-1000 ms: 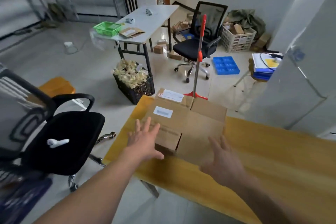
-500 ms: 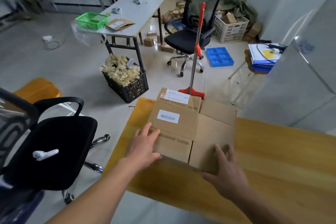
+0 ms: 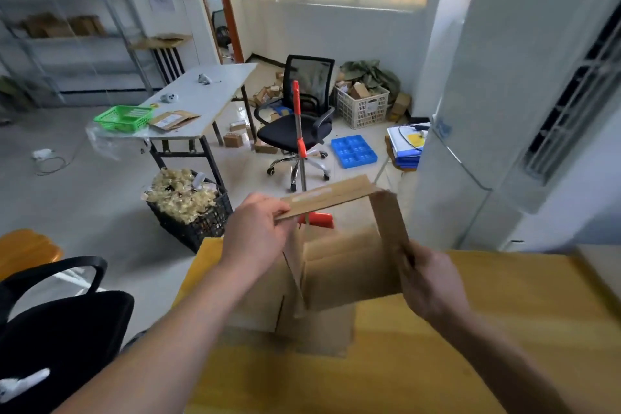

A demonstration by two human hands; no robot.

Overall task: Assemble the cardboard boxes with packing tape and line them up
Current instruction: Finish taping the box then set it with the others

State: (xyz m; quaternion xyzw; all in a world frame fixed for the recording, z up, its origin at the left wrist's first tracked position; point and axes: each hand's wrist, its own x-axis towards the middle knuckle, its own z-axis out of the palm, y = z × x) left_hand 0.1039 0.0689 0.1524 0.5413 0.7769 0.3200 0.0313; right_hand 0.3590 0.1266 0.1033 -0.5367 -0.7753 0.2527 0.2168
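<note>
Above the yellow table (image 3: 470, 329), left hand (image 3: 258, 232) and right hand (image 3: 433, 282) each grip the raised cardboard box (image 3: 349, 265), forearms outstretched

Both my forearms reach forward. My left hand (image 3: 258, 232) pinches a cardboard edge, fingers curled; my right hand (image 3: 433, 282) grips another edge, knuckles toward me.

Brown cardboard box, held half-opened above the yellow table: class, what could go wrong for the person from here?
1. The brown cardboard box is gripped only at its edges by the left hand and right hand; it might fold back flat.
2. It is over the near left corner of the yellow table, so it could slip to the floor.
3. No packing tape is in view, which may delay sealing.
</note>
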